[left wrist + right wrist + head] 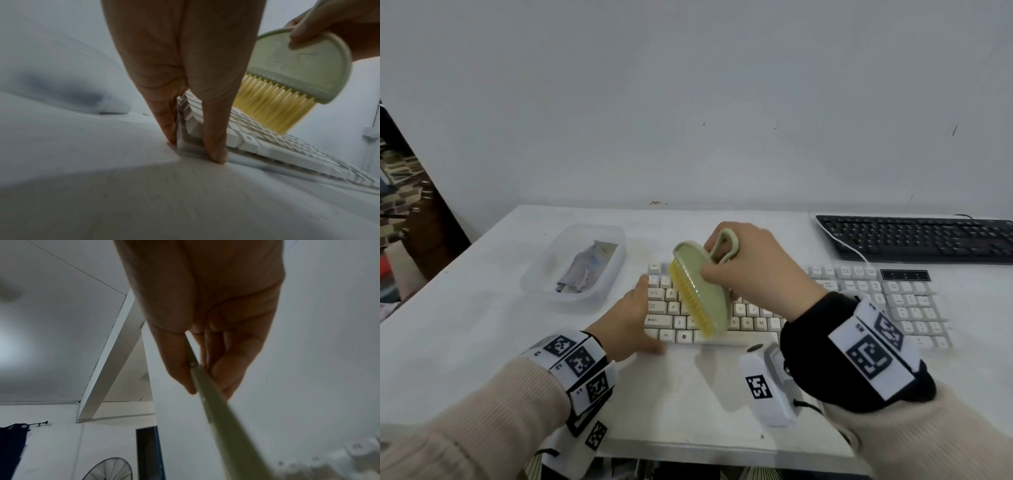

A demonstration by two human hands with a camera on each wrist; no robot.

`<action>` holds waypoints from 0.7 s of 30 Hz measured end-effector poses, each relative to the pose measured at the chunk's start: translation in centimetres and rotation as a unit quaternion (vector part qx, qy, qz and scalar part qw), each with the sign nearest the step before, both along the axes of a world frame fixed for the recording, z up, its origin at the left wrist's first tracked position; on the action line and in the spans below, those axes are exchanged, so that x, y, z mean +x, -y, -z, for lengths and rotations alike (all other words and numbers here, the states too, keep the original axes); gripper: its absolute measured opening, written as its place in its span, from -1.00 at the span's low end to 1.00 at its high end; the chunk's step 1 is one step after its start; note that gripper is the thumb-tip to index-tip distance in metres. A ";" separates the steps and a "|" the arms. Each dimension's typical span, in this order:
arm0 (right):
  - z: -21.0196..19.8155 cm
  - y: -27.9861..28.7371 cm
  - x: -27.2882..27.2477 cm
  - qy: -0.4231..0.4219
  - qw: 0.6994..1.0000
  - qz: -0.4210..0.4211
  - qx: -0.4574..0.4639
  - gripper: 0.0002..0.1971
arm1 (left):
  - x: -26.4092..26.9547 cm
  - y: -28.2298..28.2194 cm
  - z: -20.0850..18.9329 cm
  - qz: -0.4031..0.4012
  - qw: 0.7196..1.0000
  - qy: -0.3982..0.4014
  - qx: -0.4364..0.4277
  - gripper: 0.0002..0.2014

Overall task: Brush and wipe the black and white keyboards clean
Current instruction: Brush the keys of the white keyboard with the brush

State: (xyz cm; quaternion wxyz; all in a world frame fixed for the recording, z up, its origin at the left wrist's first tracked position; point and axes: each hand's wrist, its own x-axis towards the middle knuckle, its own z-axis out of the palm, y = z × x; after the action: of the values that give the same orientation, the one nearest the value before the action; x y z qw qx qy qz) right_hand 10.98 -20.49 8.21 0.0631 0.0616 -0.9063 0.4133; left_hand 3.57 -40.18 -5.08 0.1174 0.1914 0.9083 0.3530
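Note:
The white keyboard lies across the middle of the table. My left hand braces its left end, straight fingers against the side edge and the thumb at the front corner. My right hand grips a pale green brush with yellow bristles by its loop handle. The brush is tilted on edge over the left half of the keys, with the bristles just above them. In the right wrist view only the brush's green edge and my right hand's fingers show. The black keyboard lies at the back right.
A clear plastic container holding a crumpled grey cloth stands left of the white keyboard. A white cable crosses the black keyboard's left end. The table's front edge is near my wrists.

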 end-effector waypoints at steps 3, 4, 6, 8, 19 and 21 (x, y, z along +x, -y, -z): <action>-0.7 -0.6 -0.6 -0.062 0.996 0.038 0.049 -0.94 | 0.0 0.0 0.0 -0.003 1.000 0.000 -0.016 0.15; -0.8 -0.7 -0.8 -0.071 0.995 0.043 0.052 -0.95 | -0.1 0.0 0.0 -0.003 1.000 0.002 -0.017 0.16; -0.8 -0.9 -0.9 -0.076 0.995 0.045 0.047 -0.95 | 0.0 -0.1 -0.1 -0.003 1.000 0.002 -0.019 0.12; -0.7 -0.9 -0.9 -0.074 0.996 0.037 0.044 -0.92 | 0.1 -0.2 -0.2 -0.001 1.000 -0.003 -0.019 0.06; 0.8 0.7 -1.1 -0.041 0.996 -0.028 0.080 -0.71 | 0.3 -0.3 -0.5 0.002 1.000 -0.017 -0.003 -0.02; 1.2 1.5 -0.9 -0.036 0.998 -0.026 0.050 -0.67 | 0.5 -0.5 -0.6 0.004 1.000 -0.021 0.003 -0.04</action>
State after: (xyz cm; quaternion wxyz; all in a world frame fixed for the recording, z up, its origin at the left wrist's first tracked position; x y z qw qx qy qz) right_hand 10.04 -21.97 7.05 0.0819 0.1028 -0.9213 0.3661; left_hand 4.09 -39.70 -4.46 0.0998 0.2030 0.9087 0.3510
